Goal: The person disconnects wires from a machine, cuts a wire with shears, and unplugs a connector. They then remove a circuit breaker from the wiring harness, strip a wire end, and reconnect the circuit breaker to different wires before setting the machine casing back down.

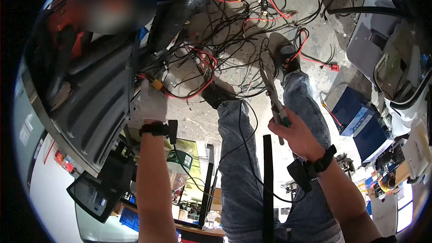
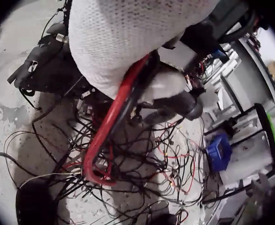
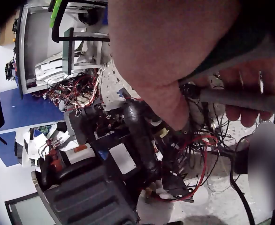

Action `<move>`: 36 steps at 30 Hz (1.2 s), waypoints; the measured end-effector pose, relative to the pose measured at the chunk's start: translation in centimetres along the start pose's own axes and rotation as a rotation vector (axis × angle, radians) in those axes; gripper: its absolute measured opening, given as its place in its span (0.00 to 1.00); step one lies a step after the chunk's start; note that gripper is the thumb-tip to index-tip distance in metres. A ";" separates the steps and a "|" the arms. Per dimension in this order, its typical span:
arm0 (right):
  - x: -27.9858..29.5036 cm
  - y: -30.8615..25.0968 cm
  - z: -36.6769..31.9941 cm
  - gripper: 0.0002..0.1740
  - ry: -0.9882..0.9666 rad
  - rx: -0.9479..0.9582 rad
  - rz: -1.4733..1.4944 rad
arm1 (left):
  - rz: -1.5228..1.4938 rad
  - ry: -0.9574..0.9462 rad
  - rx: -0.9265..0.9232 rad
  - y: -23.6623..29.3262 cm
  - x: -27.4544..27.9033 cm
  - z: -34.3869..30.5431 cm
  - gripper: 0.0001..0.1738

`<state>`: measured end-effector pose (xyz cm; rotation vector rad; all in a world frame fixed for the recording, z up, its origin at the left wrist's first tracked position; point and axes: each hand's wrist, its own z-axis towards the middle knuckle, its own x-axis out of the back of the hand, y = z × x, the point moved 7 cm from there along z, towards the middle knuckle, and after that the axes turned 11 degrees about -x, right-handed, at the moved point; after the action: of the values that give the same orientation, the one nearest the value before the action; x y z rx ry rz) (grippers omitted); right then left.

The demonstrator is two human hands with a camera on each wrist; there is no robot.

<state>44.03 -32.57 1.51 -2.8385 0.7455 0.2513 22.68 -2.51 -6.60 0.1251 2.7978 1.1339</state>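
Note:
My left hand [image 1: 154, 102], in a white knit glove, grips a pair of thick red and black cables [image 2: 110, 117] that hang down from it in the left wrist view. A yellow connector [image 1: 157, 84] shows at its fingers in the head view. My bare right hand [image 1: 298, 134] holds pliers [image 1: 269, 85] with grey and green handles, their long metal nose pointing away from me over the floor. A loose tangle of black and red wires [image 1: 234, 40] lies between and beyond my feet.
At left stands a ribbed dark grey plastic panel [image 1: 96, 108], with black parts behind it. Blue boxes [image 1: 353, 112] sit on the floor at right, near a grey and white shell [image 1: 373, 40]. A red connector [image 1: 334, 67] lies past my right shoe [image 1: 288, 58].

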 end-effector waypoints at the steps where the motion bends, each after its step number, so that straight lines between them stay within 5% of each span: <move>1: 0.2 0.1 0.1 0.29 0.004 0.005 0.004 | -0.025 0.024 -0.053 0.3 -0.1 1.0 0.18; 10: 1.1 0.2 0.9 0.31 0.034 0.017 -0.017 | -0.070 0.037 -0.115 -0.6 1.4 4.2 0.15; 12: 0.7 -0.2 0.7 0.31 0.022 0.022 -0.021 | 0.145 0.310 -0.091 -0.5 2.9 3.0 0.15; 16: 0.1 -0.3 0.7 0.31 -0.004 -0.016 0.019 | 0.176 0.282 -0.083 -0.6 3.6 3.4 0.15; 18: -0.1 -0.3 0.7 0.31 -0.021 -0.020 0.015 | 0.210 0.428 -0.163 0.1 3.8 2.2 0.16; 21: -0.2 -0.3 0.7 0.32 -0.018 -0.032 0.010 | 0.312 0.390 -0.319 1.6 2.5 0.7 0.15; 26: 0.2 -0.1 1.2 0.31 0.014 -0.004 -0.080 | -0.038 0.272 -0.151 2.3 1.2 0.8 0.10; 28: 0.3 -0.5 1.2 0.31 0.020 -0.001 -0.078 | -0.234 -0.157 -0.013 2.0 -0.9 0.9 0.13; 32: 0.5 -0.5 1.2 0.32 0.018 -0.024 -0.077 | -0.095 -0.037 0.023 1.9 -1.2 -0.2 0.12; 34: 0.4 -0.1 1.4 0.32 0.005 -0.021 -0.048 | 0.281 0.169 -0.063 1.7 -0.6 -1.4 0.10; 36: 0.4 -0.1 1.3 0.32 -0.004 -0.015 -0.021 | 0.205 0.155 -0.067 1.1 -0.2 -1.8 0.09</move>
<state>44.24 -32.35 0.17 -2.8578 0.7162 0.2602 22.65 -3.00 -4.58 0.3391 2.9321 1.3355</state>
